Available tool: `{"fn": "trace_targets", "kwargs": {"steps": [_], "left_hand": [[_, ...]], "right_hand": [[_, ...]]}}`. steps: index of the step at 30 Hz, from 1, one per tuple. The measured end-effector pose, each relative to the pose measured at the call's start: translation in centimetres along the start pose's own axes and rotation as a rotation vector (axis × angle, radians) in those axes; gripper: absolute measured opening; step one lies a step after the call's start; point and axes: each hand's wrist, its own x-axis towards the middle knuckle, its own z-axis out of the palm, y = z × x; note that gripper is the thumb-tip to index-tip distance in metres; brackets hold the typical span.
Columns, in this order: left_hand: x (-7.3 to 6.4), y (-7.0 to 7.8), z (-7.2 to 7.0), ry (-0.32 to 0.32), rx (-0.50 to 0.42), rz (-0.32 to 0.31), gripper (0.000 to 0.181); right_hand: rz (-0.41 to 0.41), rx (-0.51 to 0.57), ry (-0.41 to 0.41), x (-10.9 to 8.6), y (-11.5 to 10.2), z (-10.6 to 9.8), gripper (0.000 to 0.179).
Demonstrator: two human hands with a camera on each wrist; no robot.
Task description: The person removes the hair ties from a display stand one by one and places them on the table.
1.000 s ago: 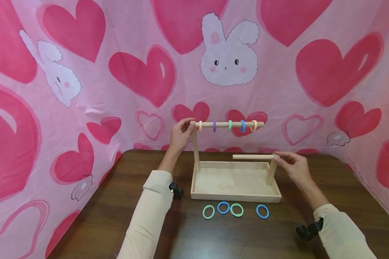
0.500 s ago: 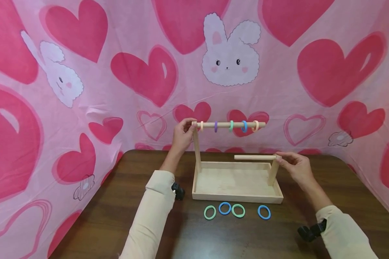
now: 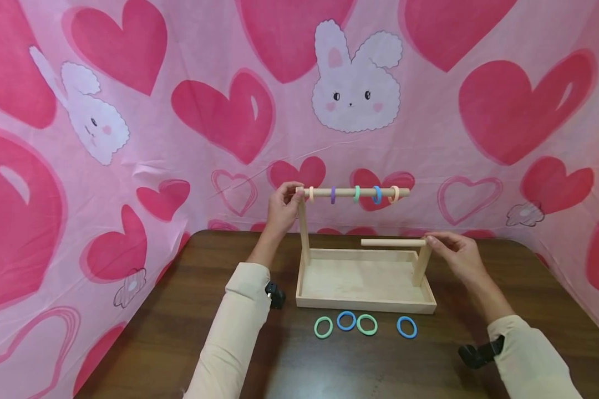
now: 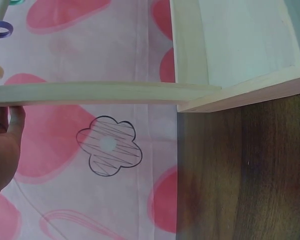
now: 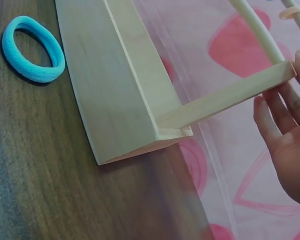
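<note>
A wooden rack stands on the table; its tray [image 3: 364,305] carries a tall left post [image 3: 304,235] and a short right post [image 3: 421,269]. My left hand [image 3: 280,211] pinches the top of the tall post, where the upper rod [image 3: 321,192] begins. Peach [image 3: 311,194], purple [image 3: 333,196], green [image 3: 356,194] and blue hair ties [image 3: 376,195] hang on that rod, with another peach hair tie [image 3: 396,194] near its free end. With fingers and thumb, my right hand [image 3: 462,258] grips the top of the short post, beside the bare lower rod [image 3: 391,243].
Before the tray lie a green hair tie [image 3: 323,337], a blue one [image 3: 346,330], a second green one [image 3: 367,333] and, apart at the right, another blue hair tie [image 5: 39,75]. A pink heart-patterned cloth [image 3: 289,127] hangs behind the brown table [image 3: 214,249].
The head view has shifted slightly. Both hands stay at the post tops, the right fingers moving only a little. The hair ties keep their places.
</note>
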Motion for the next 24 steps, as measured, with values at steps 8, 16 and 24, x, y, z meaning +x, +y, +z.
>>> {"fn": "trace_targets", "kwargs": {"steps": [8, 16, 24], "left_hand": [[-0.1, -0.1, 0.0, -0.002, -0.016, 0.013, 0.022], [0.0, -0.4, 0.0, 0.0, -0.012, 0.012, 0.023], [-0.1, -0.3, 0.0, 0.002, 0.001, 0.004, 0.025]], "right_hand": [[-0.06, -0.139, 0.09, 0.8, -0.9, 0.3, 0.015], [-0.144, -0.186, 0.194, 1.8, -2.9, 1.8, 0.022], [-0.202, -0.142, 0.154, 2.4, -4.5, 3.4, 0.021]]}}
